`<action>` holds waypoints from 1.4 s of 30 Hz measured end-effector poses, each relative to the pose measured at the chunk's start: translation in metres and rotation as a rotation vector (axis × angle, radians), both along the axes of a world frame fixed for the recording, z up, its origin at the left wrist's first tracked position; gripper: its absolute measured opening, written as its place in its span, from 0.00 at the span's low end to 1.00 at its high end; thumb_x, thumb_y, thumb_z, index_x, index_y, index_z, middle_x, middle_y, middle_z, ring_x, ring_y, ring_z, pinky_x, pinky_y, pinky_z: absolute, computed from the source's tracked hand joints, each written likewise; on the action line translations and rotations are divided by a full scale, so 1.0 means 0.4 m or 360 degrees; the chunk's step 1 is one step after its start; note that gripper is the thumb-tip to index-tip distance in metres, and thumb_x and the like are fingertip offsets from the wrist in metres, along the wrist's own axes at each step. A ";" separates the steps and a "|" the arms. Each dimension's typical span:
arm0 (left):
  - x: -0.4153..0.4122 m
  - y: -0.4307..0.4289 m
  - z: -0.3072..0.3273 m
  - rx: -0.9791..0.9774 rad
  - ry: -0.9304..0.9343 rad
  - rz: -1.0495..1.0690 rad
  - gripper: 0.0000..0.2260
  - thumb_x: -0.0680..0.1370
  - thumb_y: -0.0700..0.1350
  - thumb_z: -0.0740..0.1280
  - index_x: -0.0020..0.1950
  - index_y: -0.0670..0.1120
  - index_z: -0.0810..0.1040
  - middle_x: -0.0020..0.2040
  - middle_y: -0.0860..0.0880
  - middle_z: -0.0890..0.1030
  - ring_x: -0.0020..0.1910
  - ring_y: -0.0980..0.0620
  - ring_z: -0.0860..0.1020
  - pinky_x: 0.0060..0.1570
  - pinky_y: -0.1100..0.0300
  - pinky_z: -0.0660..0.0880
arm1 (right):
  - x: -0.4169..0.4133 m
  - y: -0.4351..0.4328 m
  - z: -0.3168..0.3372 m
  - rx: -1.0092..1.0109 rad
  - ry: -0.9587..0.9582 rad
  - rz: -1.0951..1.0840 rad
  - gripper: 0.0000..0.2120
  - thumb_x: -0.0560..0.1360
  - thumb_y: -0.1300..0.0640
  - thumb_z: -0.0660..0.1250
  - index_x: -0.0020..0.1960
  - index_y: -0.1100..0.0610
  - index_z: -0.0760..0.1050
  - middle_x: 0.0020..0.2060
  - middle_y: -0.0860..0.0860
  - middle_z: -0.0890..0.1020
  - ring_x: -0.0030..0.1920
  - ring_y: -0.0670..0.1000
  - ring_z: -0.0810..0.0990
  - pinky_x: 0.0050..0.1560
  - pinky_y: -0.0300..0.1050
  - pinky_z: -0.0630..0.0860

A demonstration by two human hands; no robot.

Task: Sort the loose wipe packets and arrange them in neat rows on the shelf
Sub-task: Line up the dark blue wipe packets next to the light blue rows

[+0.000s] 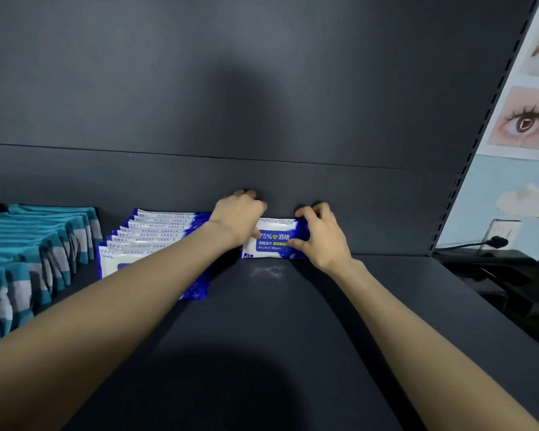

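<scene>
A blue and white alcohol wipe packet (pixel 273 241) stands upright against the back panel of the dark shelf (pixel 262 337). My left hand (pixel 238 217) grips its left end, fingers curled over the top and thumb on the front. My right hand (pixel 322 233) grips its right end the same way. To the left, a row of several matching blue and white packets (pixel 156 241) leans front to back; my left forearm crosses over its near end.
A row of teal and grey packets (pixel 35 253) fills the far left of the shelf. At the right the slotted shelf upright (pixel 467 169) rises, with eye posters (pixel 526 119) and a black cable (pixel 473 245) beyond it.
</scene>
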State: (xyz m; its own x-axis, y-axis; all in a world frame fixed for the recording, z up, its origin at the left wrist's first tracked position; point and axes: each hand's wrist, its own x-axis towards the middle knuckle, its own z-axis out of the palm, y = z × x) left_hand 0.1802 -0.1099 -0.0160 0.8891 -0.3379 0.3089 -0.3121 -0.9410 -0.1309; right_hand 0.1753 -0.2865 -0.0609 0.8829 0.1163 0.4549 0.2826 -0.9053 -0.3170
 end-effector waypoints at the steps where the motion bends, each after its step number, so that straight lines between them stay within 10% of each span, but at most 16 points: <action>1: 0.001 0.005 0.001 -0.0013 0.0012 -0.0004 0.16 0.73 0.49 0.72 0.56 0.43 0.74 0.56 0.46 0.73 0.59 0.46 0.71 0.45 0.54 0.70 | 0.001 0.002 -0.001 -0.0001 -0.0006 0.0005 0.25 0.72 0.52 0.73 0.64 0.54 0.68 0.60 0.53 0.66 0.62 0.53 0.67 0.53 0.51 0.75; 19: 0.021 0.046 0.002 -0.0057 0.0073 -0.0083 0.13 0.75 0.49 0.70 0.55 0.44 0.76 0.57 0.45 0.75 0.59 0.46 0.71 0.44 0.57 0.66 | 0.022 0.014 0.008 0.0107 0.0032 -0.0065 0.15 0.70 0.51 0.74 0.53 0.56 0.76 0.53 0.51 0.74 0.57 0.53 0.69 0.56 0.44 0.65; 24: 0.016 0.059 0.019 -0.0206 0.0330 -0.0021 0.09 0.75 0.48 0.71 0.49 0.47 0.72 0.54 0.45 0.76 0.49 0.46 0.73 0.43 0.56 0.67 | 0.023 0.014 0.024 0.0505 0.0288 0.0058 0.12 0.69 0.56 0.76 0.44 0.55 0.73 0.43 0.52 0.80 0.45 0.53 0.79 0.45 0.46 0.77; 42: 0.005 0.048 0.016 0.0251 -0.0069 -0.0057 0.13 0.77 0.49 0.68 0.58 0.44 0.76 0.57 0.45 0.74 0.55 0.42 0.76 0.42 0.54 0.68 | 0.006 0.030 0.006 -0.0038 -0.0131 -0.0025 0.17 0.73 0.56 0.70 0.60 0.54 0.72 0.59 0.52 0.68 0.60 0.52 0.66 0.46 0.47 0.72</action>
State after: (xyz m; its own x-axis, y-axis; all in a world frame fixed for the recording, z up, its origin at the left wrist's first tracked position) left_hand 0.1821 -0.0905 -0.0094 0.8625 -0.4165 0.2875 -0.3360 -0.8961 -0.2900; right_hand 0.1778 -0.2743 -0.0583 0.8443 0.1142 0.5235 0.2923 -0.9170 -0.2715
